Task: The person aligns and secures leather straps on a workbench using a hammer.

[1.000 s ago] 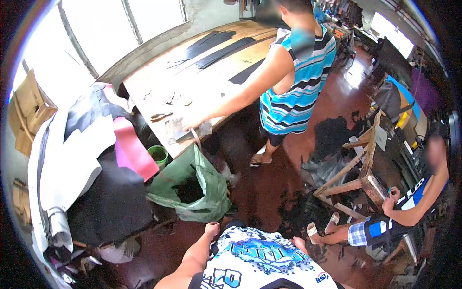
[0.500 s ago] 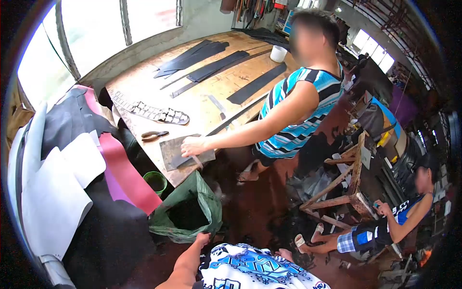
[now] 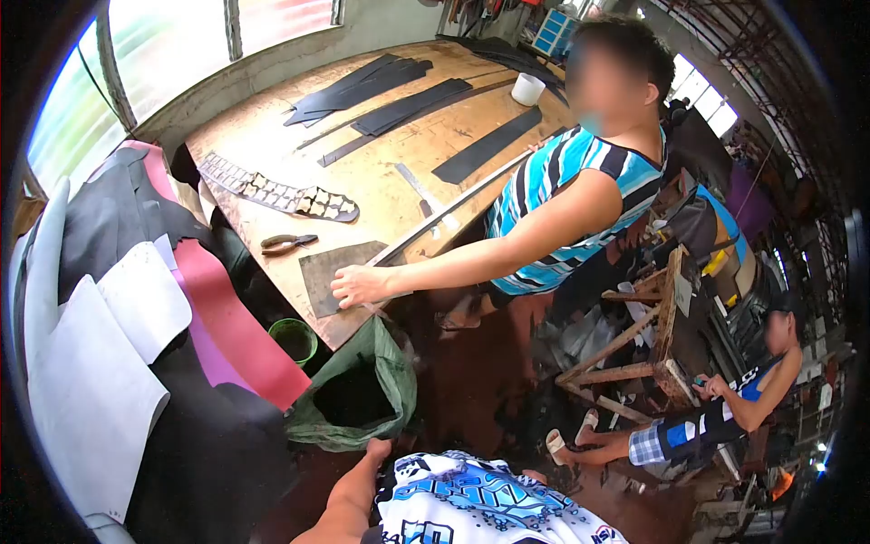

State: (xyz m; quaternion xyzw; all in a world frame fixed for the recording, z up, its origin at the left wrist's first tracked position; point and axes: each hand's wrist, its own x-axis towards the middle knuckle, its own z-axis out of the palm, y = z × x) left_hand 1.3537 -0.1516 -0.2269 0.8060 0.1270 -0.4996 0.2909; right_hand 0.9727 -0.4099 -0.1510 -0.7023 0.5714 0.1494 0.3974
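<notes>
My left hand (image 3: 378, 448) is at the near lower rim of a green sack (image 3: 399, 385), with its fingers closed at the edge. The sack stands open on the floor beside the table corner, its inside dark. Only a sliver of my right hand (image 3: 536, 475) shows past my patterned shirt (image 3: 489, 499); its fingers are hidden. Across the sack, a co-worker's hand (image 3: 360, 285) rests on a dark flat plate (image 3: 319, 276) at the table corner. A long straightedge (image 3: 453, 205) runs back from near that hand along the table edge.
The wooden table (image 3: 263, 172) bears black strips (image 3: 412, 107), pliers (image 3: 288, 244), a patterned strip (image 3: 281, 195) and a white cup (image 3: 527, 89). Sheet material (image 3: 91, 381) is heaped left, near a green bucket (image 3: 294, 341). Another person (image 3: 725, 408) sits right, by a wooden frame (image 3: 625, 374).
The co-worker's hand shifts slightly left and down on the plate; a small strip under it no longer shows. The head view shifts a little. My left hand stays at the sack's rim.
</notes>
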